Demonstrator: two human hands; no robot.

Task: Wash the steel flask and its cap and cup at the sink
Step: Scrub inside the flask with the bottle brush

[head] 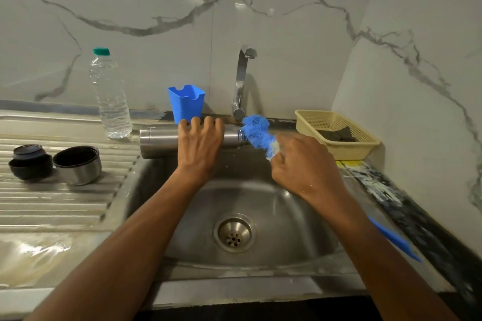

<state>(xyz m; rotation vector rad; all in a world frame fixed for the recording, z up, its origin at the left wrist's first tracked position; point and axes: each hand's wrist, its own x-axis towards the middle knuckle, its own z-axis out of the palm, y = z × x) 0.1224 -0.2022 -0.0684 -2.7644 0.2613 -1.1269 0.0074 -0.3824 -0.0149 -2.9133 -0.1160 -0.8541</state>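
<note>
The steel flask [159, 142] lies level over the back of the sink [287, 206], its open mouth pointing right. My left hand [199, 144] grips its middle from above. My right hand [303, 164] holds a blue bottle brush [257, 133] just below its bristle head, and the bristles touch the flask's mouth. The brush's blue handle end sticks out past my right forearm. On the ribbed drainboard [52, 203] at the left stand the steel cup [78, 165], open side up, and the dark cap [30, 161].
A clear plastic water bottle [110, 96] and a blue plastic holder [186, 103] stand at the back ledge. The tap [241, 81] rises behind the flask's mouth. A cream basket [336, 130] with a dark scrub pad sits at the right. The drain [234, 233] lies mid-basin.
</note>
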